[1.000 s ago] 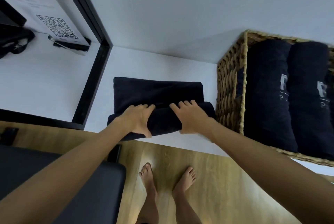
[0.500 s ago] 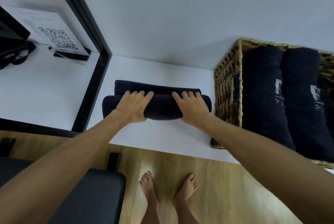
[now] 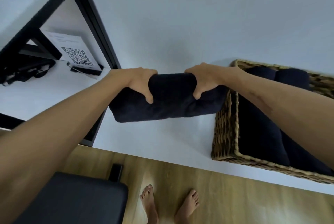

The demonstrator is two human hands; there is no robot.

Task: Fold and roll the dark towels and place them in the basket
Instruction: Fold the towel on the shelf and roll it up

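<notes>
A rolled dark towel (image 3: 168, 102) hangs in the air above the white shelf (image 3: 153, 137), held from above by both hands. My left hand (image 3: 137, 82) grips its left part and my right hand (image 3: 206, 79) grips its right part, thumbs pressed into the front. The towel's right end overlaps the left rim of the woven basket (image 3: 224, 129). Inside the basket lie two rolled dark towels (image 3: 260, 133), partly hidden by my right forearm.
A black frame post (image 3: 94, 21) divides the shelf from a left compartment holding a QR-code sign (image 3: 75, 55) and a black strap (image 3: 23, 71). A black padded seat (image 3: 72, 200) stands at the lower left. My bare feet (image 3: 168, 205) are on the wooden floor.
The towel was rolled away from me on the shelf until fully rolled up. Both hands have now closed on the roll and lifted it off the shelf toward the basket.
</notes>
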